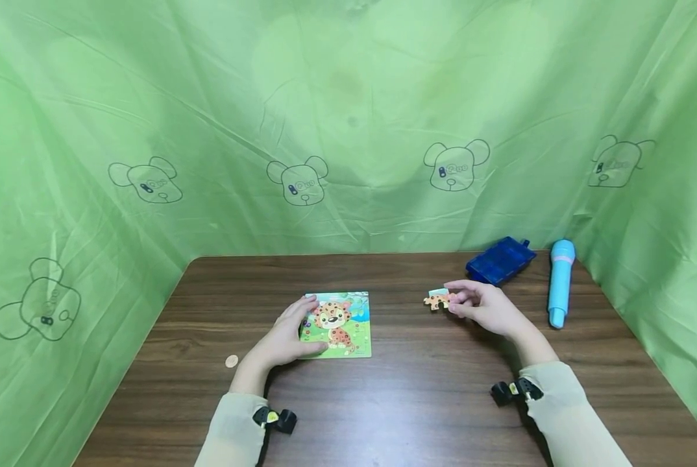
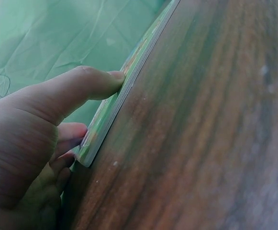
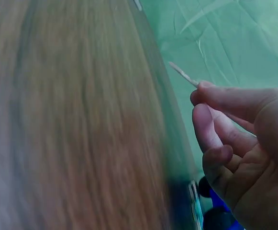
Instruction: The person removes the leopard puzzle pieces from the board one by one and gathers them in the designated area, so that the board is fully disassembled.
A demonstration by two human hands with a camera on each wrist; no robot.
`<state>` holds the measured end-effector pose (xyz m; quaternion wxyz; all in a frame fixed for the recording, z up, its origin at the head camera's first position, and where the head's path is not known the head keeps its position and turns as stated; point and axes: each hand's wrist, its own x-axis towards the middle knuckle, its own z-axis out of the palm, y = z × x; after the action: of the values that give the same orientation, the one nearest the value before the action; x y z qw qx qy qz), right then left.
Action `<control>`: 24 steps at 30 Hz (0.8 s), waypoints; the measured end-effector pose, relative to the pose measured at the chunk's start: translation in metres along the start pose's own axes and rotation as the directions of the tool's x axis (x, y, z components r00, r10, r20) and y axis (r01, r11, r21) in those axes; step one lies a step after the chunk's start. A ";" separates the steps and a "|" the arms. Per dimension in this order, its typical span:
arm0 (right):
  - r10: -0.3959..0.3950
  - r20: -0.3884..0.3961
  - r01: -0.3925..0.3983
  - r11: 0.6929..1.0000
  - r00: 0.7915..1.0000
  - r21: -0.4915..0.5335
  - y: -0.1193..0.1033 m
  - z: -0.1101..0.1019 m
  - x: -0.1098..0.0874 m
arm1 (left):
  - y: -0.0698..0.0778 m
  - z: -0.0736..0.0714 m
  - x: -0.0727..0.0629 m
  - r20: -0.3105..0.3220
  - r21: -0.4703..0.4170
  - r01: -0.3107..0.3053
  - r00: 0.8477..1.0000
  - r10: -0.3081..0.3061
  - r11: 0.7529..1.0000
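Observation:
A square jigsaw puzzle (image 1: 357, 334) with a spotted cartoon leopard on green lies flat on the table, left of the middle. My left hand (image 1: 284, 334) rests over its left side, fingers spread along that edge. In the left wrist view, the thumb (image 2: 88, 81) lies on the puzzle's face near its edge (image 2: 112, 115). To the right, my right hand (image 1: 489, 309) pinches an orange spotted jigsaw piece (image 1: 436, 301) with a light blue part between thumb and fingertips. The right wrist view shows this piece (image 3: 182, 73) edge-on, sticking out beyond the fingertips.
A dark blue translucent plastic case (image 1: 502, 259) stands at the table's back right, just behind the right hand. Further right lies a light blue toy microphone (image 1: 561, 285). A small round pale disc (image 1: 232, 361) is left of the left wrist. Green curtain (image 1: 360, 214) surrounds the table's back and sides.

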<state>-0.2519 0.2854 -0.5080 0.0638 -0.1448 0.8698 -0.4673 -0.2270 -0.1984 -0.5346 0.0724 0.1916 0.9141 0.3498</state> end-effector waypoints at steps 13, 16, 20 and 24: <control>-0.071 0.008 0.070 0.938 0.997 -0.341 0.004 -0.018 -0.007 | -0.002 0.000 -0.001 -0.006 0.000 -0.008 1.000 0.008 1.000; -0.092 0.020 0.092 0.920 0.996 -0.381 0.002 -0.020 -0.009 | -0.001 0.000 -0.001 -0.007 0.000 -0.014 1.000 0.014 1.000; -0.106 0.030 0.110 0.909 0.994 -0.403 0.002 -0.019 -0.009 | -0.001 0.000 -0.001 -0.006 0.001 -0.017 1.000 0.017 1.000; -0.111 0.026 0.112 0.911 0.994 -0.397 0.005 -0.018 -0.009 | 0.000 0.000 0.000 -0.004 0.000 -0.016 1.000 0.016 1.000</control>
<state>-0.2490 0.3051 -0.5022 0.0078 -0.2047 0.9368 -0.2837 -0.2268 -0.1980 -0.5346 0.0677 0.1981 0.9127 0.3510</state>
